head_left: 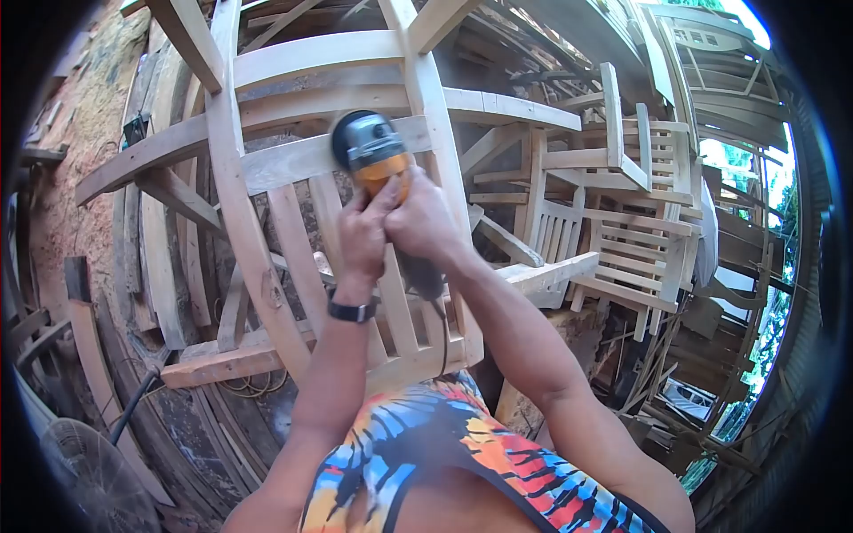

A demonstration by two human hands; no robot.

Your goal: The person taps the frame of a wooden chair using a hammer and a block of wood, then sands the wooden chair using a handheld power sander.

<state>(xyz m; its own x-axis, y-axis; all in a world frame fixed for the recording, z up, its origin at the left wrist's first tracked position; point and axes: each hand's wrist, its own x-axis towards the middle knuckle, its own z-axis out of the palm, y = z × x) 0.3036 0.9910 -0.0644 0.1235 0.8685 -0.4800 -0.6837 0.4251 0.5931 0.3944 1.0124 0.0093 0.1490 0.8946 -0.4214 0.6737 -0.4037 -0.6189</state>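
Observation:
An angle grinder (380, 158) with a yellow-orange collar, grey head and dark round disc is held over a wooden chair frame (255, 226). My left hand (364, 233), with a dark band on its wrist, is closed on the grinder near the collar. Beside it, my right hand (421, 216) is wrapped round the grinder's body. The disc is at the upper end of the chair's back slats, close to a pale crossrail (289, 165); whether it touches the wood cannot be made out. A dark cord hangs from the grinder's rear end toward my shirt.
More unfinished wooden chairs (622, 240) are stacked at the right. Wooden boards (160, 258) lean against the earthen wall at the left. A round wire fan guard (93, 480) is at the lower left, near a dark pipe (133, 409).

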